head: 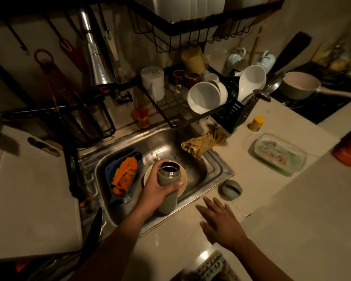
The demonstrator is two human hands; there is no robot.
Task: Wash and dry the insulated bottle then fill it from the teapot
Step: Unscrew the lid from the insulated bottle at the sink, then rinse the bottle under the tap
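Note:
My left hand (157,188) grips the grey-green insulated bottle (168,196) around its upper body and holds it upright over the steel sink (211,171). The bottle's mouth is open and dark inside. Its round grey-green lid (230,190) lies on the counter just right of the sink. My right hand (221,222) hovers flat over the counter with fingers spread, a little short of the lid and holding nothing. No teapot is plainly identifiable in this dim view.
A plate (182,179) and a blue bowl with orange cloth (124,177) sit in the sink. A yellow rag (205,144) drapes over the sink's far rim. A dish rack with white bowls (204,98) stands behind. A clear lidded container (278,157) and a yellow-capped jar (256,123) are to the right.

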